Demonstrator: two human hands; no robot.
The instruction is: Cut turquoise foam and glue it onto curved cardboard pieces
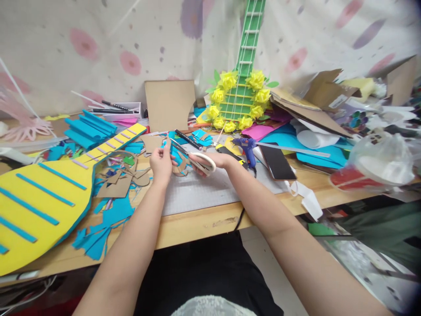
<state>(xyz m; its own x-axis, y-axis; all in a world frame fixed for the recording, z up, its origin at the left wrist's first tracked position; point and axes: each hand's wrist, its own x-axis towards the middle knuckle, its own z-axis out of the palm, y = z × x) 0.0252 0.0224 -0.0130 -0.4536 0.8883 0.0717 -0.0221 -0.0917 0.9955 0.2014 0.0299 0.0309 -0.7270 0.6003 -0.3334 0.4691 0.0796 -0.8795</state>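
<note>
My right hand [205,164] is closed on a pair of scissors [207,163] with white loop handles. Their dark blades point up and left, reaching close to the fingertips of my left hand [162,163]. That hand is closed in a pinch, thumb upward, on what looks like a small piece of blue paper; its outline is mostly hidden by the fingers and blades. Below both hands lies a grey cutting mat [200,191]. Blue paper and curved cardboard pieces lie just behind the scissors, beside a black pen [188,139].
On the left lies a yellow paper guitar [42,197] with blue strips, near blue scraps [115,213]. A green guitar [245,66] with yellow flowers stands behind. To the right are a blue glue gun [247,149], a phone [276,162] and a bagged red cup [355,177].
</note>
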